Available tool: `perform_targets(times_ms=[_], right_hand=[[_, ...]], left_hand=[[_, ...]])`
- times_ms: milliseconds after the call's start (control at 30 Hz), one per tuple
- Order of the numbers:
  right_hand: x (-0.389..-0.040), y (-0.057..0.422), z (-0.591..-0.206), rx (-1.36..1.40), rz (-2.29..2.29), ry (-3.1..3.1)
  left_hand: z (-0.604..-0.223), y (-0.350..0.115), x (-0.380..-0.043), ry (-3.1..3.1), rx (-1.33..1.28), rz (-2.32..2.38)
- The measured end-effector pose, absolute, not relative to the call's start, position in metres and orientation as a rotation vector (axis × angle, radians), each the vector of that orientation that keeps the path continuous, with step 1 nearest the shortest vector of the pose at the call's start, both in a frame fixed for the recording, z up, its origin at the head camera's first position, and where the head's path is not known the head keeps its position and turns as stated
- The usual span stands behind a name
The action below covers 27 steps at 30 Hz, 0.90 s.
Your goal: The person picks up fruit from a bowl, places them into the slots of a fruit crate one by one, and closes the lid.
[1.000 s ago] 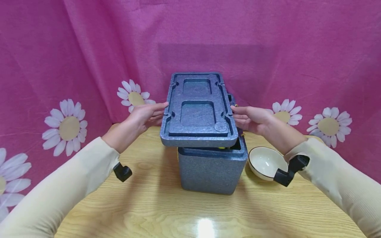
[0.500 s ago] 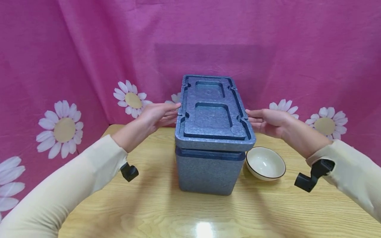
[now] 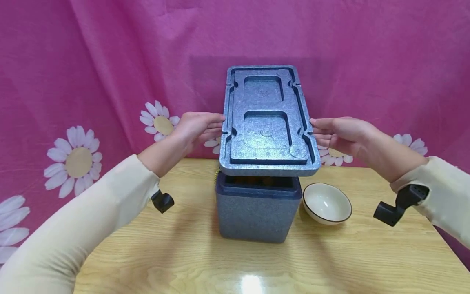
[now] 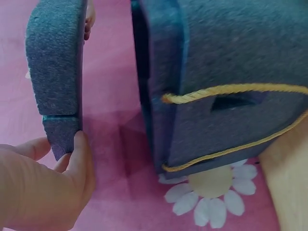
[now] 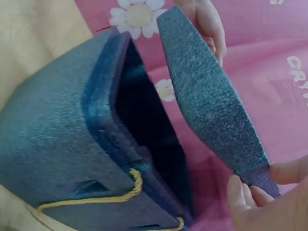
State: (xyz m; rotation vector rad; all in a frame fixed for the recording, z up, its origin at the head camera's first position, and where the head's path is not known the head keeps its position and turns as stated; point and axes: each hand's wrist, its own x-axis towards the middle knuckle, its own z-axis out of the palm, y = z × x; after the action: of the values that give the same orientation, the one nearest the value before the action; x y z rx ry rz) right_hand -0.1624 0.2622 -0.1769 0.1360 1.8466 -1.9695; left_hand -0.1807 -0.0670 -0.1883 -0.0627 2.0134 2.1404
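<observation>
A grey-blue foam lid [image 3: 268, 106] hangs above the matching foam cooler box [image 3: 257, 216] in the head view. My left hand [image 3: 198, 128] grips the lid's left edge and my right hand [image 3: 343, 132] its right edge. In the left wrist view, fingers and thumb [image 4: 80, 154] pinch the lid edge [image 4: 55, 62], apart from the box [image 4: 240, 43]. The right wrist view shows the same pinch by the right hand [image 5: 269, 197], beside the box's open top. What lies inside the box is too dark to make out.
A cream bowl [image 3: 327, 203] with a dark rim stands right of the box on the wooden table [image 3: 176, 245]. Yellow rope [image 4: 231, 89] loops along the box's side. Behind the table hangs a pink cloth [image 3: 128, 49] with daisies.
The lid first moves right until it lies close over the box, then rises, opening a gap above the box's front rim. Both hands keep hold of its edges and move along with it.
</observation>
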Motion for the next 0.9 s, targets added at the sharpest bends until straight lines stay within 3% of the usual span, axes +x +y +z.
perform_targets(times_ms=[233,500,667,900], right_hand=[[-0.164,0.254,-0.170,0.016,-1.934,2.213],[-0.164,0.245,-0.175,-0.152,-2.090,2.512],[-0.168,0.241,-0.177,-0.219,-2.385,2.346],[-0.170,0.238,-0.178,-0.167,-2.556,1.994]], left_hand=[[-0.180,-0.063,-0.190,2.276,0.067,2.119],[-0.183,-0.059,-0.197,2.754,0.432,2.116],[-0.179,-0.057,-0.202,2.710,0.573,2.349],[-0.182,-0.060,-0.203,2.680,0.567,2.447]])
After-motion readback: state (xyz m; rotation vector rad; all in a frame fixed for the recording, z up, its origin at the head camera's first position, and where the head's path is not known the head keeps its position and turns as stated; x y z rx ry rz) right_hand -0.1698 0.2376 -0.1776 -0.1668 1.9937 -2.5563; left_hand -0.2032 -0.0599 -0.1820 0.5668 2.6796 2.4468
